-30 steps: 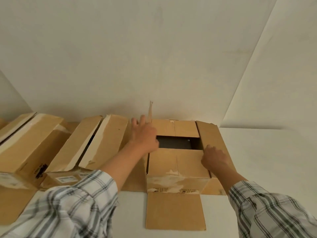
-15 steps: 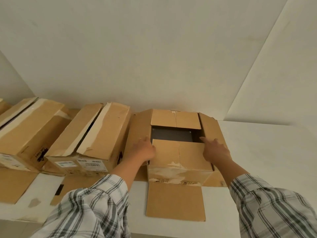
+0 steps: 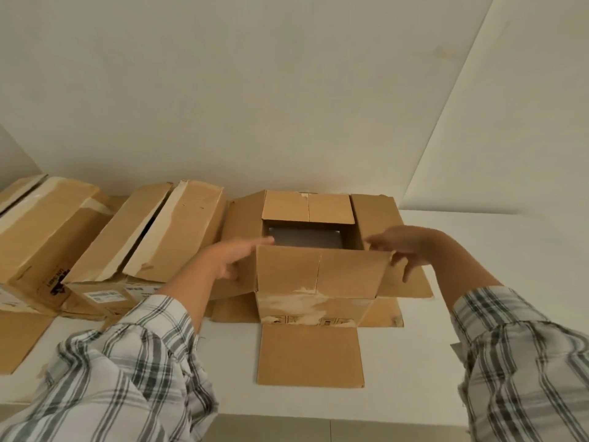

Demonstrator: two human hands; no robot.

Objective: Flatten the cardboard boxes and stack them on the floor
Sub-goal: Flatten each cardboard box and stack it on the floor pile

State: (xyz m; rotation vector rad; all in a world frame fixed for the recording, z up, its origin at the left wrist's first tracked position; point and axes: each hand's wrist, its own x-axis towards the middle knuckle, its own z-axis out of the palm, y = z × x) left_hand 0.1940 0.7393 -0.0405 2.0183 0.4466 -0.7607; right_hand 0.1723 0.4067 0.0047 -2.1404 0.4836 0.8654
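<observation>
**Open box on the white shelf, both hands at its near flap**

We have the open box (image 3: 314, 282) standing on the white shelf (image 3: 497, 250), hard against the wall (image 3: 287, 90), with its top flaps spread and one bottom flap lying flat toward us. Two closed boxes, the middle box (image 3: 153, 244) and the far-left box (image 3: 38, 224), sit beside it to our left, touching in a row.

Our left hand (image 3: 236, 256) is open, fingers stretched along the left edge of the near flap, with the thumb apparently tucked below it. Our right hand (image 3: 404, 247) is spread open over the flap's right corner, fingertips touching or just above the card; we cannot tell if it pinches the edge.

We judge the box light and seemingly empty, stiff across its panels but weak at the creases. The torn, pale patches where tape was stripped suggest the paper skin peels easily. The best hold is probably on opposite vertical corners, so the walls can be pushed askew and folded along the existing creases.

The box's inside is in shadow, so we only guess it is empty. Its back wall and underside are hidden, the floor shows only as a strip at the bottom edge, and the labels on the left boxes are too small to read.
</observation>
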